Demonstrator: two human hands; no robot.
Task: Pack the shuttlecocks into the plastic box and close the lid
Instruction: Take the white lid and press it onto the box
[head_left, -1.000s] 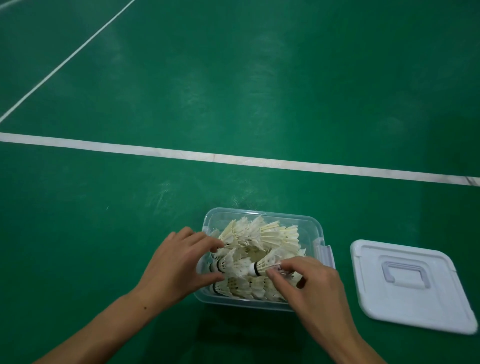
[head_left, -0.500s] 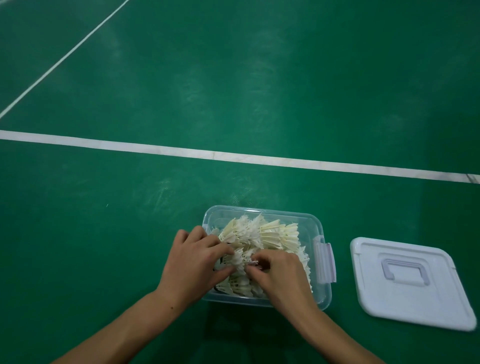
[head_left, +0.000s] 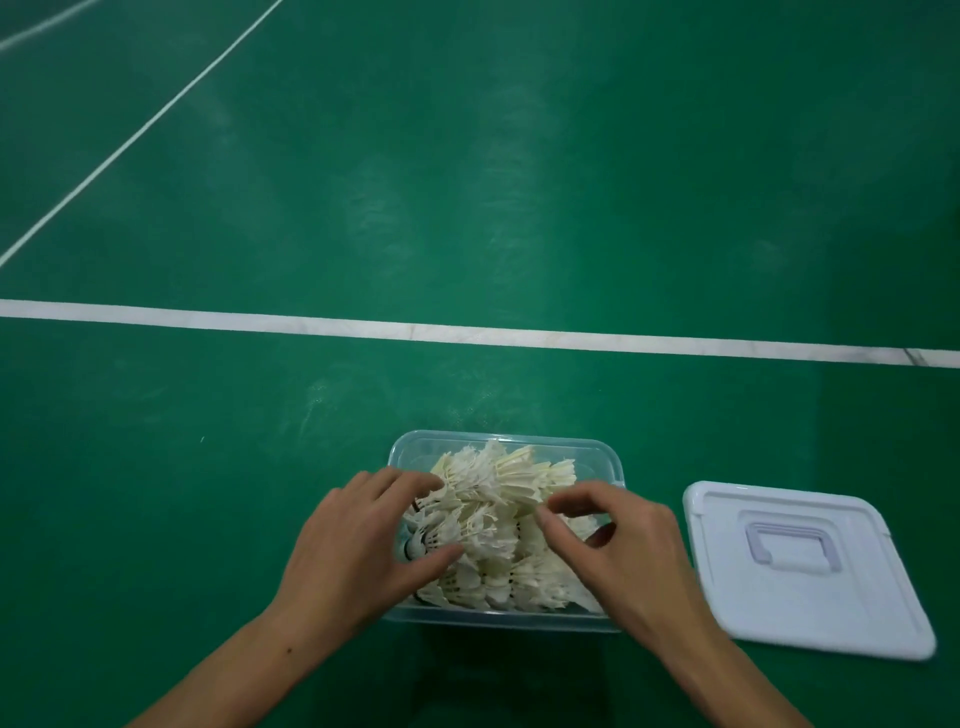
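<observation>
A clear plastic box (head_left: 501, 440) stands on the green floor, heaped with several white feather shuttlecocks (head_left: 493, 525) that rise above its rim. My left hand (head_left: 353, 551) lies on the left side of the heap, fingers spread, thumb and fingertips touching the feathers. Over the right side hovers my right hand (head_left: 623, 551), fingers curled, thumb close to the fingertips, with nothing visibly held. The white lid (head_left: 831, 597) lies flat on the floor to the right of the box, handle side up. The box's right latch is hidden behind my right hand.
A broad white court line (head_left: 467, 332) crosses the floor beyond the box. A thinner white line (head_left: 135, 132) runs diagonally at the upper left. Green court floor surrounds the box and lid.
My right hand has moved from the middle of the heap to its right side and lifted slightly. My left hand has stayed on the left part of the heap.
</observation>
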